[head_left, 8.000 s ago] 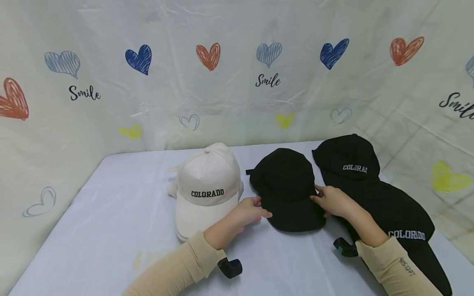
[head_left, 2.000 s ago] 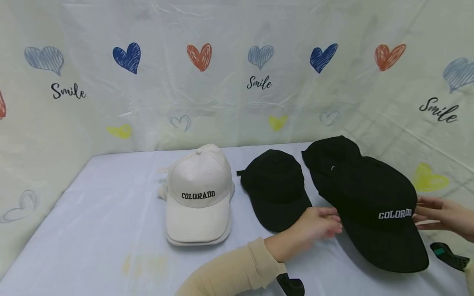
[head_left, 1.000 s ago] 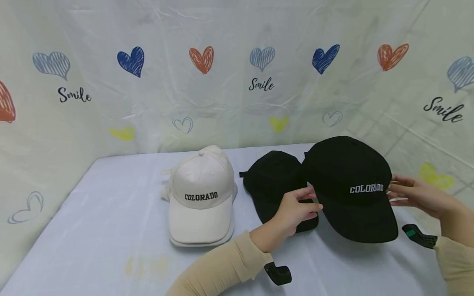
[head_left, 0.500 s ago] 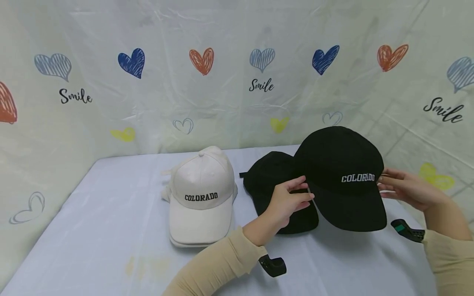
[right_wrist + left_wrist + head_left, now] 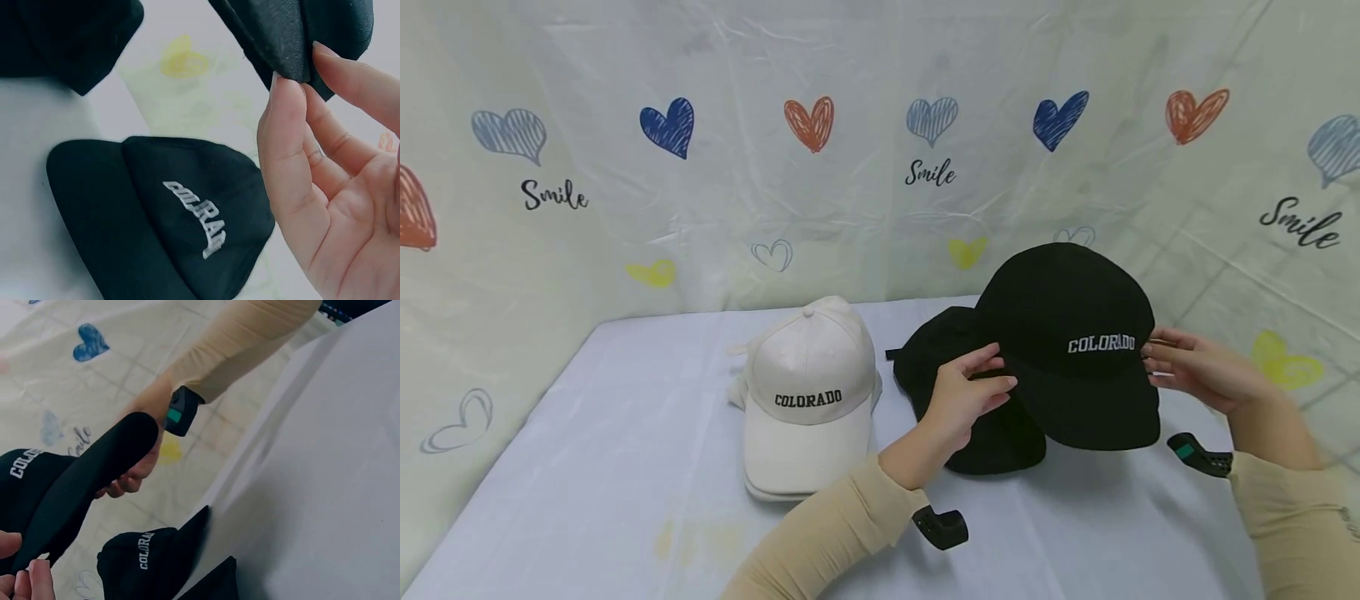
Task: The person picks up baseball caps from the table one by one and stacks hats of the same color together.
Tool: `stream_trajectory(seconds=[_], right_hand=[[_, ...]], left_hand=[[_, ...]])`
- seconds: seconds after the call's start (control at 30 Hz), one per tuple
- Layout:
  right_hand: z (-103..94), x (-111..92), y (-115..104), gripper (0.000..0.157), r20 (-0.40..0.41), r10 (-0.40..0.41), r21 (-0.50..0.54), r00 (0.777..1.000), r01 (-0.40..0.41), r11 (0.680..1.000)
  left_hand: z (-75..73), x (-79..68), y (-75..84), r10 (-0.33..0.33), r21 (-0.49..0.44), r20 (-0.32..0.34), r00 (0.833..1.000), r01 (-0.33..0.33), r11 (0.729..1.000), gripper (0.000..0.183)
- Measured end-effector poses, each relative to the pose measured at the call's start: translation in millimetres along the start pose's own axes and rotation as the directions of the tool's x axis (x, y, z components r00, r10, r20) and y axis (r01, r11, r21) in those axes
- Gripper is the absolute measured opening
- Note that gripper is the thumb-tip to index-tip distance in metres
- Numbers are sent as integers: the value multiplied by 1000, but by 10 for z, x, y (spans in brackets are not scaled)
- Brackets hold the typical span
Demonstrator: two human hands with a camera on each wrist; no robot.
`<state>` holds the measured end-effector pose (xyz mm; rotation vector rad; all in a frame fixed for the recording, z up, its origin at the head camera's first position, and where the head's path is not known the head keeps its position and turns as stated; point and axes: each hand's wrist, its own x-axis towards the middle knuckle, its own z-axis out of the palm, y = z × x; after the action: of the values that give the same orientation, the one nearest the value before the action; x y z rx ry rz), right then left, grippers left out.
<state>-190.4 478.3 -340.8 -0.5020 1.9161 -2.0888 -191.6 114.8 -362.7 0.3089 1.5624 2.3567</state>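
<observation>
Between my two hands a black baseball cap (image 5: 1060,304) with white COLORADO lettering is held up, brim toward me. My left hand (image 5: 958,396) pinches its left side where crown and brim meet. On the opposite side my right hand (image 5: 1206,367) pinches the edge between thumb and fingers, plain in the right wrist view. Behind and below lies another black cap (image 5: 992,446), its crown partly covered by the raised one. A further black COLORADO cap (image 5: 181,219) rests on the table in the right wrist view; in the head view the raised cap hides it.
Left of the black caps sit stacked off-white caps (image 5: 808,425), the top one lettered COLORADO. They stand on a white-covered table (image 5: 602,467). A pale curtain (image 5: 865,200) with printed hearts closes the back and sides. Each wrist carries a small black camera (image 5: 942,527).
The COLORADO cap has been lifted from the right side and carried leftward and up, both hands moving with it. It now overlaps the middle black cap. The off-white stack has stayed put.
</observation>
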Motion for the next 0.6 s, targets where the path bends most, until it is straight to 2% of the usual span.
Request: stream_trajectory(seconds=[0.13,0.27,0.37,0.6], right_hand=[[42,88,23,36,28,-13,39,1000,12,999],[78,183,63,40,101,-54,115,993,42,992],[109,244,85,42,128,-65,146,990,46,988],[214,383,98,38,82,-26,137,996,15,990]], left_hand=[[-49,6,7,11,-11,-40,999,-11,1000,47],[-101,18,22,6,-18,-79,997,-7,1000,47],[-135,22,45,8,-21,-90,996,-10,1000,49],[-223,36,75,26,-31,-129,991,-30,999,50]])
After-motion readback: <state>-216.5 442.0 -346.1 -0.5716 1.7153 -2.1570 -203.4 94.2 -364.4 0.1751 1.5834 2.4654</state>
